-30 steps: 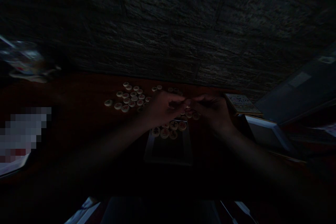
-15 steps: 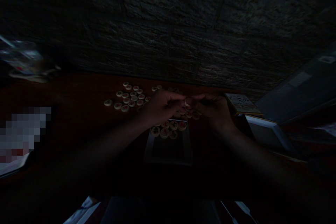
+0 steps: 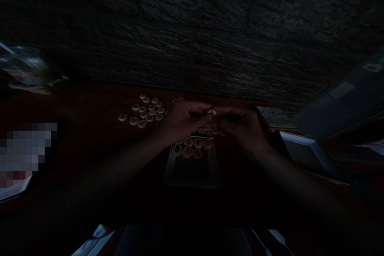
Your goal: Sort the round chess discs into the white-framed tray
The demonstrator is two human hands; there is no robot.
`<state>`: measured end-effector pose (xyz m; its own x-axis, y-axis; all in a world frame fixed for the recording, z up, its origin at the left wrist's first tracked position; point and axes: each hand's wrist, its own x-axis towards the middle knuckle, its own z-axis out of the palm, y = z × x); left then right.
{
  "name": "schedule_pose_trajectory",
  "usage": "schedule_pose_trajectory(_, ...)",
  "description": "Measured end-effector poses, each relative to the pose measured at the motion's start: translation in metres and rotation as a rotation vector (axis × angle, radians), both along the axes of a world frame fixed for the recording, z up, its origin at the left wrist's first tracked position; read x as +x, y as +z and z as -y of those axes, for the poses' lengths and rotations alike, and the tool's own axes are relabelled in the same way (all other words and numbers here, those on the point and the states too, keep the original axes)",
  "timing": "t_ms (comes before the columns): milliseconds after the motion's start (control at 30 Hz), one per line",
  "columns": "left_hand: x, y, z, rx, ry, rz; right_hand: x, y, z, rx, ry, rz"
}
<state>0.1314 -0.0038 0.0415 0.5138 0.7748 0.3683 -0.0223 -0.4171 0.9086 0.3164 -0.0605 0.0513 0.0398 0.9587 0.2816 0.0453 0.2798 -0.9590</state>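
Observation:
My left hand (image 3: 183, 122) and my right hand (image 3: 243, 130) hang over a dark red table (image 3: 75, 106), their fingertips meeting around a pale round xiangqi piece (image 3: 211, 113). It is too dark to tell which hand grips that piece. A loose cluster of similar pieces (image 3: 145, 111) lies to the left of my left hand. Several more pieces (image 3: 192, 144) with red or dark characters sit below my hands, at the top of a white-edged rectangular frame (image 3: 168, 168). My hands hide some pieces beneath them.
A rough dark stone wall (image 3: 192, 28) rises behind the table. A patterned flat box (image 3: 276, 118) and a white-edged box (image 3: 303, 150) stand on the right. A glass object (image 3: 25, 66) sits at the far left, above a pixelated blurred patch (image 3: 25, 152).
The pale piece has shifted slightly up and left between my fingertips, and my hands have drawn closer together around it.

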Motion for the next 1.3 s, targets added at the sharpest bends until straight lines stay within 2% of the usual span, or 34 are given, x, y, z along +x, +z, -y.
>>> schedule_pose_trajectory(467,0.0033,0.0042,0.0061,-0.117,-0.055,0.079,-0.0035,0.0016,0.0002,-0.067,-0.063,-0.047)
schedule_pose_trajectory(700,0.0028,0.007,0.0078,-0.074,-0.091,0.009,-0.0019,0.0027,-0.0007,-0.123,-0.058,-0.072)
schedule_pose_trajectory(933,0.0026,-0.001,0.002,-0.048,-0.12,0.046,-0.0019,0.0025,-0.0018,-0.087,-0.01,-0.093)
schedule_pose_trajectory(1300,0.0019,0.0003,0.0021,-0.105,-0.123,0.084,0.0023,0.0,-0.004,-0.067,-0.031,0.015)
